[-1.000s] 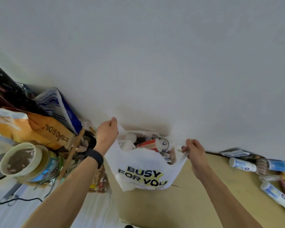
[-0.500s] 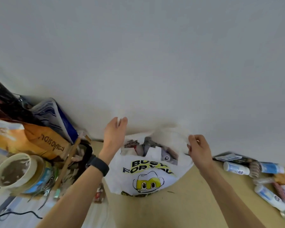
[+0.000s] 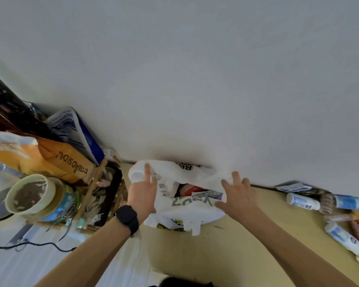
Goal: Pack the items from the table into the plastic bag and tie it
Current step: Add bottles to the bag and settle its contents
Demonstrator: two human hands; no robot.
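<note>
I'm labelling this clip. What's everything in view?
plastic bag: one, white with black and yellow print, on the table by the wall
packet: one, red, inside the bag's mouth
bottles: at least three, white and blue, table's right end
table: one, tan
lettered sack: one, orange, far left
package: one, blue and white, behind the sack
cup: one, beige, before the sack
smartwatch: one, black, left wrist
left hand: one, on the bag's left edge
right hand: one, fingers spread on the bag's right edge

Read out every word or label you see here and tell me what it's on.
"BU", cut off: plastic bag, far fold.
"BUSY", faint and flipped: same bag, near side.
"ADSIDU", upside down, start unclear: orange bag.
White bottles, labels: too blurred.
</note>
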